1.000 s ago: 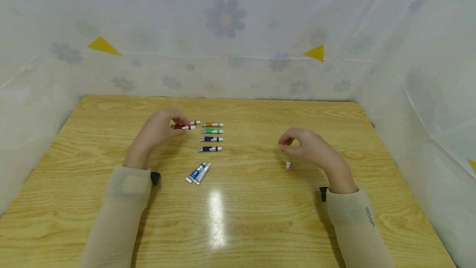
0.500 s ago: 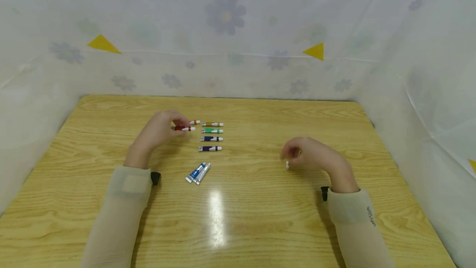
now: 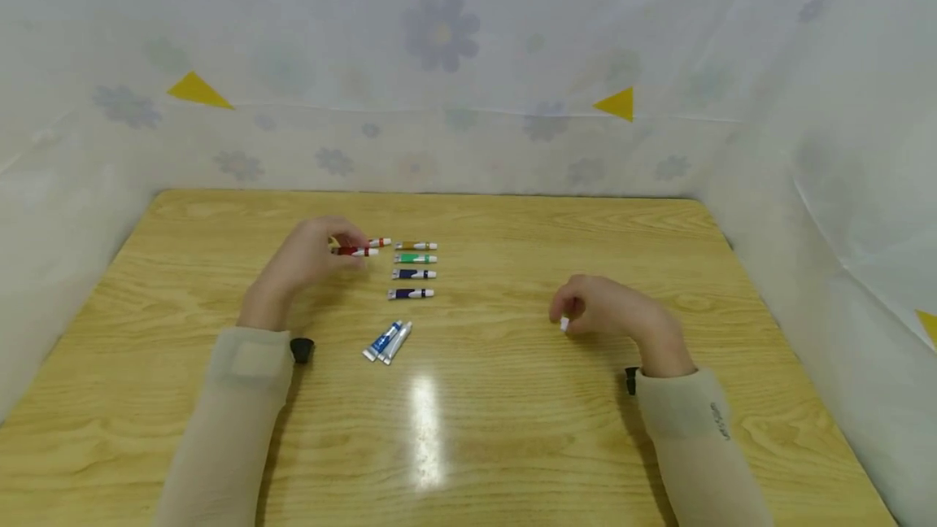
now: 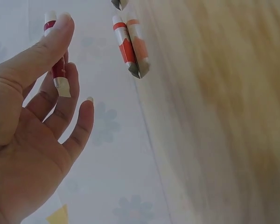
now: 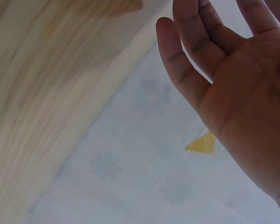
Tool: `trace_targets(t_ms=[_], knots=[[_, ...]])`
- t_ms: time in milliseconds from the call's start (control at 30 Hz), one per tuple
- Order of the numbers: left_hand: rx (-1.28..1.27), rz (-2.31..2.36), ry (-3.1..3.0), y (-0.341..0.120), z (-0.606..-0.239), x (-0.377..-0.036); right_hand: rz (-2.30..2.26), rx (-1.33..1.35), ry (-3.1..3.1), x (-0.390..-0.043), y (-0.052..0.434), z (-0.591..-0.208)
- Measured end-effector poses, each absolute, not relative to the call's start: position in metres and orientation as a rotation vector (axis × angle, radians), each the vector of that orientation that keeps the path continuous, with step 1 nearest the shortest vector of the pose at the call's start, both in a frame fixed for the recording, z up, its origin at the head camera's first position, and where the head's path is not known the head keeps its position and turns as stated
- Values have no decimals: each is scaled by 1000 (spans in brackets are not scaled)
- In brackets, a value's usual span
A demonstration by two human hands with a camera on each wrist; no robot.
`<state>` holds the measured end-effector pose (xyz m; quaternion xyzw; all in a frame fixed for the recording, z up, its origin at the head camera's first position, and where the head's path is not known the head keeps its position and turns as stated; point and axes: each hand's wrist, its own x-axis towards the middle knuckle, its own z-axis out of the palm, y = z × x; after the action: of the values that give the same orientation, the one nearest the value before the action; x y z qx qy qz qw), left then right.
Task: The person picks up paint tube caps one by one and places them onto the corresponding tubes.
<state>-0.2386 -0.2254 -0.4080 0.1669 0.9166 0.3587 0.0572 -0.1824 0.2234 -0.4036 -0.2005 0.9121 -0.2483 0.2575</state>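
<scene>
My left hand (image 3: 307,257) pinches a dark red paint tube (image 3: 355,251) between thumb and fingers, its white cap pointing right. In the left wrist view the thumb crosses the tube (image 4: 59,70), and the other fingers are spread. Just behind it an orange-red paint tube (image 3: 380,242) lies on the table. On the other side, the right hand (image 3: 611,306) has thumb and forefinger curled around a small white piece (image 3: 564,324) at the table; its kind is too small to tell. The right wrist view cuts off the fingertips of the right hand (image 5: 238,84).
A column of paint tubes lies right of the left hand: ochre (image 3: 416,246), green (image 3: 415,259), dark blue (image 3: 414,274) and purple (image 3: 410,293). Nearer, a blue tube (image 3: 383,341) lies against a silver-white one (image 3: 397,343). Patterned sheeting (image 3: 439,145) borders the wooden table (image 3: 498,429).
My right hand has come down onto the small white piece, which lay apart from its fingers, and now pinches it. The left hand keeps the dark red tube almost in place.
</scene>
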Motion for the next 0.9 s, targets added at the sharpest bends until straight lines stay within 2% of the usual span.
trace_targets(t_ms=[600,900], knots=[[503,1017,2748,-218,-404,-250,-698,-558,2486,-183,217,-404],[531,988,2741,-213,-416,-260,-681,-602,2494,-185,213,-408]])
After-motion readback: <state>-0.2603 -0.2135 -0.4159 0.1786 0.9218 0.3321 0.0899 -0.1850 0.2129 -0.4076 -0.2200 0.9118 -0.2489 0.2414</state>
